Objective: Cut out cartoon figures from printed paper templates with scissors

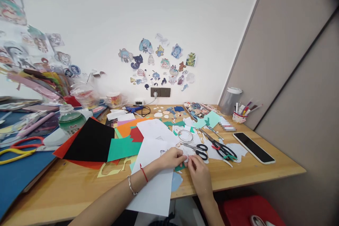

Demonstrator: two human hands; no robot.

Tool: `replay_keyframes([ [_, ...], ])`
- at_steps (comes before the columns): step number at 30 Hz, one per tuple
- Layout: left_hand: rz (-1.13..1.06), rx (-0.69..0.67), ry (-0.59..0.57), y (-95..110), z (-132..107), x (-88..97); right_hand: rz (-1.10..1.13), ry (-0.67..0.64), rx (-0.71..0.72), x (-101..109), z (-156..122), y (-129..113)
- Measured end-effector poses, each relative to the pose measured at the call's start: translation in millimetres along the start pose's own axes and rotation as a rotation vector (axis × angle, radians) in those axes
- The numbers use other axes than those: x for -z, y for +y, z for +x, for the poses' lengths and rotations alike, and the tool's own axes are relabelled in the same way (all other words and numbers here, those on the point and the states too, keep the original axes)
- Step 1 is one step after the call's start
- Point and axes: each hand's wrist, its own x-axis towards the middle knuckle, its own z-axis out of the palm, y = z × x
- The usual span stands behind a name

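Near the front of the wooden desk, my left hand (pixel 172 158) and my right hand (pixel 198 170) meet fingertip to fingertip. Between them they pinch a small pale piece of paper (pixel 186 158), mostly hidden by the fingers. White paper sheets (pixel 156 187) lie beneath my left wrist and forearm. Just beyond the fingers rest small black-handled scissors (pixel 201 151), with a roll of clear tape (pixel 185 136) behind them. Larger black-handled scissors (pixel 222 148) lie to the right. A light blue paper scrap (pixel 176 181) is left of my right wrist, and a green scrap (pixel 180 167) sits under the fingers.
Black paper (pixel 91 141), green paper (pixel 124 149) and other coloured sheets spread leftward. A green-labelled bottle (pixel 71 122) and red-and-yellow scissors (pixel 22 148) stand and lie farther left. On the right are a phone (pixel 253 147), a pen cup (pixel 239 116) and a lidded tumbler (pixel 231 100).
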Motion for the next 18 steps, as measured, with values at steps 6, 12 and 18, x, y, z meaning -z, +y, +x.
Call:
replay_keyframes([
  [6, 0.122, -0.061, 0.029, 2.2, -5.0, 1.5, -0.050, -0.020, 0.038, 0.8, -0.8, -0.6],
  [12, 0.201, -0.094, 0.051, 4.4, -5.7, 4.8, -0.055, -0.031, 0.048, 2.0, -0.5, -0.9],
  [18, 0.262, -0.115, 0.055, -0.6, -4.0, 5.3, -0.066, -0.051, 0.051, 2.3, 0.0, -0.1],
])
